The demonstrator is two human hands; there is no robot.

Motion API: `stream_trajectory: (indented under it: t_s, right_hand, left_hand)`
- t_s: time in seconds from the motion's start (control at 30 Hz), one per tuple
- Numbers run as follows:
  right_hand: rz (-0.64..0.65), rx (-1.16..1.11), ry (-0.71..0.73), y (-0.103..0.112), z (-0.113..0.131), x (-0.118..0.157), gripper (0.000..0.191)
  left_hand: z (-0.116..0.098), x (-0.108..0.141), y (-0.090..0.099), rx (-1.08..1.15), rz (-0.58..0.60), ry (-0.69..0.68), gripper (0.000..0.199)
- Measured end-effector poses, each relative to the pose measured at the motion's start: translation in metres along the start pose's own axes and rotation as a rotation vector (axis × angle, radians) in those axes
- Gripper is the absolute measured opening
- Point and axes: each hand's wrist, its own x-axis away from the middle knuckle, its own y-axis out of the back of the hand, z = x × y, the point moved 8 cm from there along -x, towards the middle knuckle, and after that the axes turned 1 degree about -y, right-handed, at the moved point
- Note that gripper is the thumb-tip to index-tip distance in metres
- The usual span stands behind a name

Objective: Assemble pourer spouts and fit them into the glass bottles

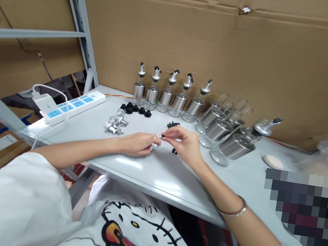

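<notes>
My left hand (140, 144) is closed around a silver pourer spout (156, 144), mostly hidden by the fingers. Thumb and fingertips of my right hand (187, 143) pinch a small black part (162, 136) right at the spout; whether it is seated in it I cannot tell. Just beyond the right hand lies a little pile of black flip caps (173, 124). Tiny black pieces (174, 151) rest below its fingers. Several silver pourer tops (116, 123) lie in a heap left of my hands, with black ribbed stoppers (135, 109) behind them.
A row of glass bottles with steel sleeves and pourers (166, 96) stands along the cardboard wall (196, 33). More bottles without pourers (217, 127) and one with a pourer (236, 146) are at right. A power strip (77, 104) lies left, a pale oval object (273, 161) right.
</notes>
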Motion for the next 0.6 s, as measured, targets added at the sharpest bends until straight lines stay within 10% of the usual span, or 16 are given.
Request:
stream_trajectory:
  t_s: [0.6]
  right_hand:
    - [0.108,-0.027,-0.016,-0.0063,0.0007,0.0027,0.018]
  left_hand:
    - [0.0057,0.0021,-0.0035,0.032,0.03,0.09,0.011]
